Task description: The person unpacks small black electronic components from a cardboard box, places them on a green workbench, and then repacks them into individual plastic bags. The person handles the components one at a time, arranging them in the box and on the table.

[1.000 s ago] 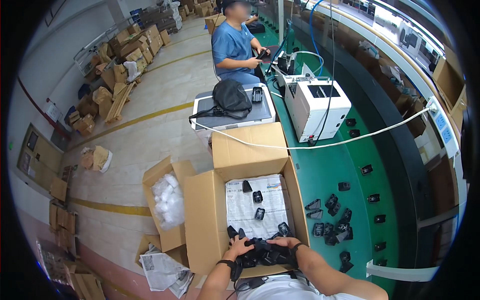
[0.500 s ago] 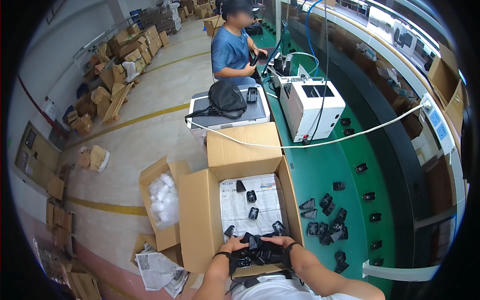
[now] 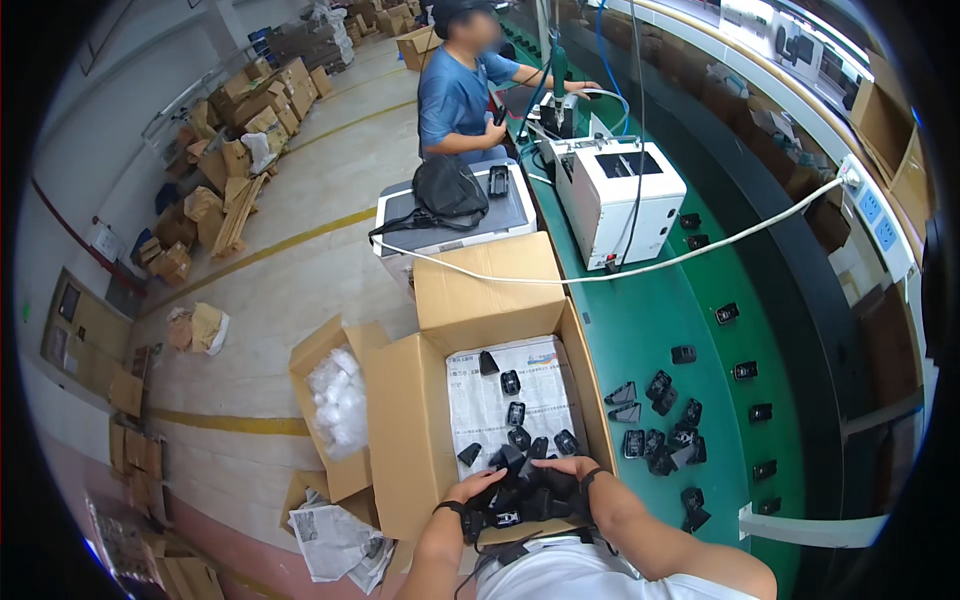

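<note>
A heap of black parts lies in the cardboard box, along its near edge; the left hand is at the heap's left side, the right hand at its right side; the fingers of both hands are partly extended against the heap; whether they grip a part cannot be told. Newspaper lines the box; single parts lie on it toward the far edge; the green counter runs beside the box's right edge; a white machine stands on it.
</note>
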`<state>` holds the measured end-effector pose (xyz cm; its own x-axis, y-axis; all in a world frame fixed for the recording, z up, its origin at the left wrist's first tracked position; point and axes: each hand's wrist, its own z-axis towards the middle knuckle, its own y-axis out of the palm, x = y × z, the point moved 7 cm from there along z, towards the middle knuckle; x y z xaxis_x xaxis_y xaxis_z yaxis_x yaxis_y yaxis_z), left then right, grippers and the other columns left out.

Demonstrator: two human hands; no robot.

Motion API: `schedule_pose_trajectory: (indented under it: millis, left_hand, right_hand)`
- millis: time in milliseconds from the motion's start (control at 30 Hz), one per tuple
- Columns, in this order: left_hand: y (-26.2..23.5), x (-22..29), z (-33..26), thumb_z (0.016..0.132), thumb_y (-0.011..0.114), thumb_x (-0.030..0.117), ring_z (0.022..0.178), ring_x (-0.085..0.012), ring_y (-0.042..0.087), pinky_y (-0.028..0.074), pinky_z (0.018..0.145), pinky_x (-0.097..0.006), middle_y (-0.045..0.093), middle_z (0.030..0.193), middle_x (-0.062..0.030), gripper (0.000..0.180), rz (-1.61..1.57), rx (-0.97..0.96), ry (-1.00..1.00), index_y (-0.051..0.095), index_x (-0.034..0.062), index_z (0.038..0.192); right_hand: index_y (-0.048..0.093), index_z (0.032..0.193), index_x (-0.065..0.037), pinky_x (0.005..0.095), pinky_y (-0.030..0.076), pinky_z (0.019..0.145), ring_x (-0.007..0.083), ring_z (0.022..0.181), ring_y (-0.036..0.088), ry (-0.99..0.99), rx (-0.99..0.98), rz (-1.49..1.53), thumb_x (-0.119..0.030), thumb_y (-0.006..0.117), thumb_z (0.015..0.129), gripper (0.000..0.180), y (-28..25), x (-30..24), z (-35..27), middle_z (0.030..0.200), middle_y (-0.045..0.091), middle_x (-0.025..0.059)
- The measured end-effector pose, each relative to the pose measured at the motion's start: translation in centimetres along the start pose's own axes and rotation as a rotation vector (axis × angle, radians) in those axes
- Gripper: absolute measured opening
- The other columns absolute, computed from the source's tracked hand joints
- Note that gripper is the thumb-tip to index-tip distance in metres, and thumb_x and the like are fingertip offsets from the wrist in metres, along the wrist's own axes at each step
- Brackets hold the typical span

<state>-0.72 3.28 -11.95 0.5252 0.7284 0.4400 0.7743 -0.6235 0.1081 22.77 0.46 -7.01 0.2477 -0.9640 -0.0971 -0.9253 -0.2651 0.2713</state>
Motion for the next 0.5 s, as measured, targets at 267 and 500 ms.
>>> schedule_pose_trajectory:
  millis: [267, 500]
  left_hand:
    - [2.0, -0.5, -1.0, 0.079, 0.06, 0.066, 0.122, -0.0248, 0.051, 0.037, 0.103, -0.034, 0.055, 0.13, -0.0171, 0.09, 0.018, 0.219, 0.23, 0.046, -0.0035, 0.134]
    - [4.6, -1.5, -2.6, 0.078, 0.056, 0.072, 0.138, -0.0239, 0.028, 0.016, 0.114, -0.038, 0.036, 0.148, -0.0131, 0.095, -0.415, -0.207, -0.063, 0.035, 0.006, 0.144]
  right_hand:
    - [0.054, 0.131, -0.016, 0.0421, 0.045, 0.092, 0.0262, 0.11, 0.054, -0.129, -0.113, 0.221, -0.062, 0.076, 0.065, 0.083, 2.0, 0.2, -1.9, 0.13, 0.054, 0.0077]
    - [0.068, 0.104, -0.015, 0.0307, 0.046, 0.056, 0.0162, 0.076, 0.062, -0.159, -0.043, 0.211, -0.066, 0.07, 0.068, 0.062, 0.6, 1.8, 4.5, 0.101, 0.066, 0.0067]
